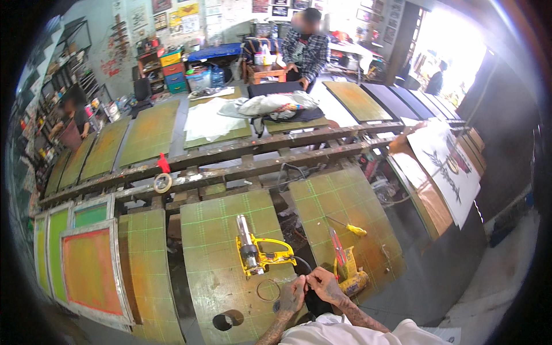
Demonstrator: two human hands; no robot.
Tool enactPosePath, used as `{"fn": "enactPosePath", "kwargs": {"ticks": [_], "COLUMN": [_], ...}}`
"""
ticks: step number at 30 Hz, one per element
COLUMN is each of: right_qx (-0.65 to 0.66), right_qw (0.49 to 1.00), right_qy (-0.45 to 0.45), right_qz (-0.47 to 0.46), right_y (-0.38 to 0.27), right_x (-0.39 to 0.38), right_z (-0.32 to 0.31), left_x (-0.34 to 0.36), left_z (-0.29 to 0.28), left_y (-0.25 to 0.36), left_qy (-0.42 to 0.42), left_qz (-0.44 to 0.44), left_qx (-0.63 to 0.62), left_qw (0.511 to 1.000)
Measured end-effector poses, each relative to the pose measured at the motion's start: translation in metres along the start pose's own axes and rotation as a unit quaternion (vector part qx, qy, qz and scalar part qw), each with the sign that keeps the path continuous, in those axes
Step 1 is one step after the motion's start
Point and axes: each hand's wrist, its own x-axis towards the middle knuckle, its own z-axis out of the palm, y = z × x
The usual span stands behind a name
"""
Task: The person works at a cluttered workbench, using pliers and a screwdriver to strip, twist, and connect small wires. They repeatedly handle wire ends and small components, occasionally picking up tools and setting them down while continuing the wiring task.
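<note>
My left hand and my right hand meet at the fingertips, both closed in a pinch. A dark cable runs into their fingers, which hide the part held. It comes from an opened yellow heat gun, whose metal barrel and inner parts lie bare on the board. Beside my right hand lies the yellow casing piece. Red-handled pliers rest just beyond it, with a yellow-handled screwdriver farther off. Left of my left hand are a thin brown ring and a short dark cylinder.
Flat green-marked boards line both sides of a dark metal rail. Framed screens lean at the left. A tape roll sits on the rail. Grey cloth lies opposite, near a standing person. Printed sheets are at right.
</note>
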Motion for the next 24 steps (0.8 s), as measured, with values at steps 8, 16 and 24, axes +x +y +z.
{"fn": "enactPosePath", "kwargs": {"ticks": [8, 16, 24], "right_qx": [-0.073, -0.106, -0.073], "right_qw": [0.993, 0.983, 0.985], "right_qy": [0.085, 0.136, -0.027], "right_qz": [-0.036, -0.057, -0.154], "right_y": [-0.001, 0.034, -0.03], "right_x": [0.014, 0.037, 0.033], "right_z": [0.013, 0.016, -0.005], "left_x": [0.009, 0.005, 0.008], "left_z": [0.027, 0.022, 0.002], "left_y": [-0.017, -0.019, -0.023], "left_qy": [0.091, 0.105, 0.022], "left_qz": [0.033, 0.08, 0.01], "left_qx": [-0.073, 0.025, -0.039], "left_qw": [0.993, 0.991, 0.999]}}
